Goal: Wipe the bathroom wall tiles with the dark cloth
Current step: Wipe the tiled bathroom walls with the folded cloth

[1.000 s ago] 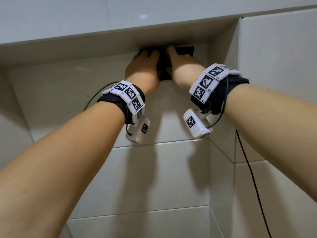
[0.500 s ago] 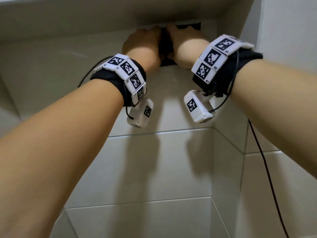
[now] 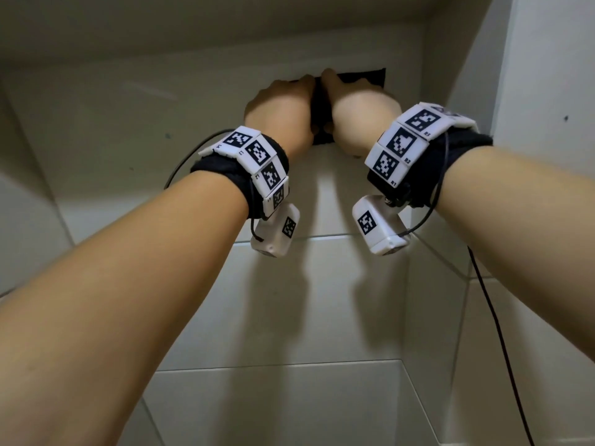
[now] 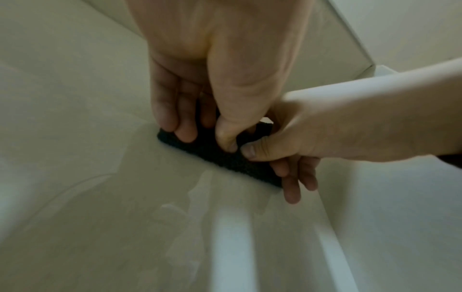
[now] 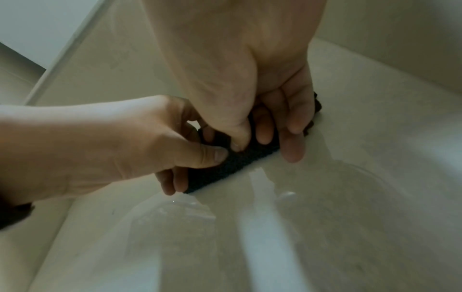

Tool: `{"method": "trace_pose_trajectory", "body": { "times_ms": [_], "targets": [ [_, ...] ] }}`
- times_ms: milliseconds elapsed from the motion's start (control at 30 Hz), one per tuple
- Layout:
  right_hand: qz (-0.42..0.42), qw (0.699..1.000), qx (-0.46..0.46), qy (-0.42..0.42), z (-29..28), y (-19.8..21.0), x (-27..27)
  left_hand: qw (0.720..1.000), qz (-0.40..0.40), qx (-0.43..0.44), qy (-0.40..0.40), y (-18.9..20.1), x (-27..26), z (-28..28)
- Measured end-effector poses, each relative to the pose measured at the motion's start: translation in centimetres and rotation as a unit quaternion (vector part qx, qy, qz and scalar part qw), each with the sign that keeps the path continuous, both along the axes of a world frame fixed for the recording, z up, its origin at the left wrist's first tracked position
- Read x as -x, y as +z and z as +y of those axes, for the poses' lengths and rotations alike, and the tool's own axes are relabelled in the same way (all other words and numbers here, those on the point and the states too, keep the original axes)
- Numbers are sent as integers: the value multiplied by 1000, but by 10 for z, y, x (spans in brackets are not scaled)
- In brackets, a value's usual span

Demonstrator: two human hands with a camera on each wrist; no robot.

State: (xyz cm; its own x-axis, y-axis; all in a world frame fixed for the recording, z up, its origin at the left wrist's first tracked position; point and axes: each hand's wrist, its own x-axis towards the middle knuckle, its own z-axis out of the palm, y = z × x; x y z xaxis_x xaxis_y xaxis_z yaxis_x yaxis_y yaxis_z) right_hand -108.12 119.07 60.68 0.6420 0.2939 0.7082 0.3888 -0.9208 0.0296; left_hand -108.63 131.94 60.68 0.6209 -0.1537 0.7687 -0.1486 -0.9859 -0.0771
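I see the dark cloth (image 4: 220,158) as a coarse, nubbly weave, matt black with no shine. The wall tiles (image 5: 325,227) look like glazed ceramic, smooth and glossy, throwing back pale streaks of light and a wet-looking film just below the cloth. On my wrists, the marker blocks (image 3: 402,141) look like hard white plastic, smooth and slightly satin, strapped over soft black fabric wristbands (image 3: 212,165) with a fuzzy, matt nap.

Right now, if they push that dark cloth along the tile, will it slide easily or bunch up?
The dark textured cloth looks soft, so it probably bunches unless pressed flat. Both the left hand and right hand spread fingers over it. The glossy pale wall tile shows wet streaks, so it likely glides.
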Motion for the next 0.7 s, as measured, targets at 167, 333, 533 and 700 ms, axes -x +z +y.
{"method": "trace_pose_trajectory", "body": {
  "times_ms": [167,333,533,700],
  "targets": [
    [8,1000,9,-3,5,-21,1,1000,13,-3,-3,-22,2,2],
    [23,999,21,9,8,-49,4,999,31,-3,20,-53,5,4],
    [50,998,38,17,11,-90,7,999,41,5,35,-105,9,7],
    [39,999,31,9,7,-104,5,997,55,4,51,-105,9,4]
  ]
}}
